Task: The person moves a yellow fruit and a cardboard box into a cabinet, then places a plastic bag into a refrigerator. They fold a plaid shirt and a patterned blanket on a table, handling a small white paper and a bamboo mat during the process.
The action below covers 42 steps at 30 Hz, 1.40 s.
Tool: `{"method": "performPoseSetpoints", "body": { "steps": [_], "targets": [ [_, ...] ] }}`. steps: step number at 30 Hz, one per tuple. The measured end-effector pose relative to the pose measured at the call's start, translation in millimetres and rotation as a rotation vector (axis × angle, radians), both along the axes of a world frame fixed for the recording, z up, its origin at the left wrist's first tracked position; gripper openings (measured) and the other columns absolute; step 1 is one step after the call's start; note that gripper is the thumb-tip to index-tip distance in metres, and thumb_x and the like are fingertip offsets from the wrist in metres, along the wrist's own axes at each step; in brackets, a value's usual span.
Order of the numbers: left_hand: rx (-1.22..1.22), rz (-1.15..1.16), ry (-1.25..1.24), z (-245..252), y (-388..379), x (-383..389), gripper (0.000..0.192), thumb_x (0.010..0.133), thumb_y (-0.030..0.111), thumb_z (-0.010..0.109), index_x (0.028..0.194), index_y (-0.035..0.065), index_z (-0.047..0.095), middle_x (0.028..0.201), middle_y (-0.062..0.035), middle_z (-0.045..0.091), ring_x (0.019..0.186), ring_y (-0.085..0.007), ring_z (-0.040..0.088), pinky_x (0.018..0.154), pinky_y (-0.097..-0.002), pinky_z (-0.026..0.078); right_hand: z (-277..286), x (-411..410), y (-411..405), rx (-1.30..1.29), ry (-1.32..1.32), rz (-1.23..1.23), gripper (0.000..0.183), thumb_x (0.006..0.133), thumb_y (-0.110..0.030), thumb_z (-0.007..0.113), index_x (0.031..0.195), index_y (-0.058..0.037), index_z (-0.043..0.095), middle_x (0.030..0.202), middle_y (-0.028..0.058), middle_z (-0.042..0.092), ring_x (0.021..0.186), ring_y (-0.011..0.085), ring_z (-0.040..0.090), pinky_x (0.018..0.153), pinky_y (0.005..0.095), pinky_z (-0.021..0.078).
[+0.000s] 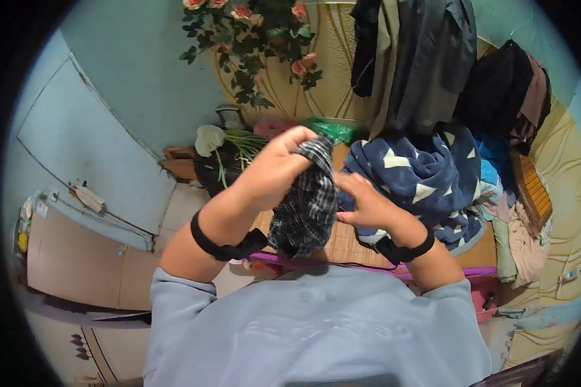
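A black-and-white plaid cloth item (304,213) hangs in front of me, bunched at its top. My left hand (285,162) grips that top edge between thumb and fingers. To the right is my right hand (368,200), thumb and fingers apart; its fingertips reach the side of the cloth, and I cannot tell if they touch it. Beneath the cloth is a bed or bench topped with a bamboo mat (339,246). A navy fleece blanket with white shapes (416,179) lies heaped on it, just beyond my right hand.
Dark garments (426,63) hang on the back wall, below and beside artificial roses (256,48). Green onions (244,142) and a green plastic bag (334,130) lie at the back. More folded clothes (518,237) are piled at the right. A pale cabinet (77,256) stands left.
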State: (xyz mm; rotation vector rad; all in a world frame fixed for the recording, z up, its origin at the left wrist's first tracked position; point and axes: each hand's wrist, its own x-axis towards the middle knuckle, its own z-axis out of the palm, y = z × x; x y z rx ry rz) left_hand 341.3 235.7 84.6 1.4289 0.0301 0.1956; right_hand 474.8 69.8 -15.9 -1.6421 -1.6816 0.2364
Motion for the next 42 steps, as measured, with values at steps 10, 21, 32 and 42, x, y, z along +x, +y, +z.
{"method": "performPoseSetpoints", "body": {
  "steps": [10,21,32,42],
  "targets": [
    [0.186,-0.127,0.087,6.2,-28.5,-128.2,0.005,0.087,0.004,0.051,0.092,0.0041,0.050,0.085,0.0015,0.056,0.080,-0.0048,0.052,0.071,-0.0211,0.041,-19.1,-118.3,-31.5,-0.031,0.161,0.164,0.058,0.069,-0.022,0.073,0.120,-0.0070,0.051,0.107,0.0164,0.058,0.114,0.0329,0.047,0.093,0.0416,0.0387],
    [0.642,0.207,0.089,53.2,27.9,-229.2,0.004,0.078,0.003,0.059,0.079,0.0019,0.056,0.071,0.0056,0.050,0.067,-0.0018,0.044,0.056,-0.0196,0.036,117.6,-85.3,-34.8,-0.366,-0.679,-0.082,0.046,0.066,-0.046,0.074,0.095,-0.0106,0.068,0.078,0.0145,0.064,0.084,0.0320,0.060,0.086,0.0434,0.0373],
    [1.423,0.513,-0.165,84.0,53.9,-176.4,0.018,0.068,0.006,0.072,0.068,-0.0011,0.055,0.067,-0.0014,0.054,0.065,-0.0101,0.048,0.059,-0.0258,0.039,221.7,10.0,-42.2,0.358,-1.104,-0.418,0.024,0.066,-0.021,0.076,0.081,-0.0092,0.062,0.100,0.0024,0.058,0.088,0.0261,0.057,0.074,0.0366,0.0447],
    [1.062,0.579,0.207,103.4,21.5,2.3,0.017,0.087,0.015,0.062,0.093,-0.0014,0.060,0.078,0.0008,0.059,0.069,-0.0045,0.051,0.062,-0.0205,0.041,240.8,135.9,-110.0,0.002,0.078,-0.388,0.019,0.075,-0.011,0.068,0.090,-0.0027,0.061,0.073,0.0032,0.059,0.062,0.0086,0.055,0.047,0.0257,0.0469]
  ]
}}
